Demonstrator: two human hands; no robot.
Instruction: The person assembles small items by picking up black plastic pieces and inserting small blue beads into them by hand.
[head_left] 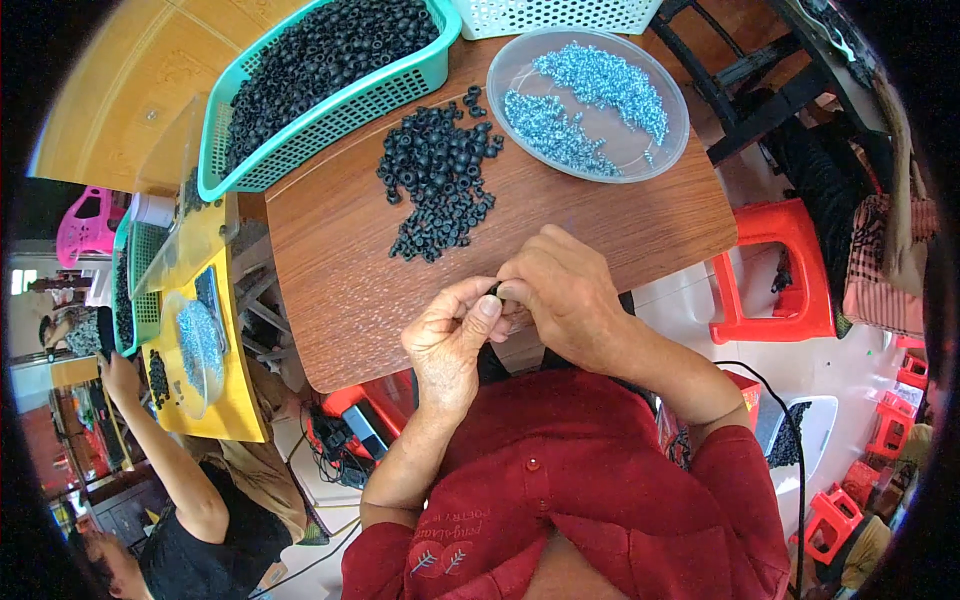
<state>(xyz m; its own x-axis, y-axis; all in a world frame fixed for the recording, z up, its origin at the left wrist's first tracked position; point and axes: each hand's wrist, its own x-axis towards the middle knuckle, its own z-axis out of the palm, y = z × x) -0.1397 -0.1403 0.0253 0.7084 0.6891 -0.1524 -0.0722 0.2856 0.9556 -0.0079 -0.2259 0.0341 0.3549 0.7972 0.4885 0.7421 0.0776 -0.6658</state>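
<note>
Close together at the table's near edge, my left hand (447,335) and my right hand (562,290) meet at the fingertips. Both are closed in a pinch around a small black part (494,289), which is mostly covered by the fingers. Farther away on the wooden table (590,215) lies a loose pile of small black cap-like parts (435,160), with smaller black ones toward its near end. A round clear plastic tray (520,150) at the far right holds two heaps of shiny light-blue spring-like pieces (600,78).
At the far left a teal basket (300,148) is full of black parts. A white basket (555,15) stands behind the tray. To the right is a red stool (775,270); a black cable (800,470) hangs nearby. At left, a person (200,520) works at a yellow table (225,390).
</note>
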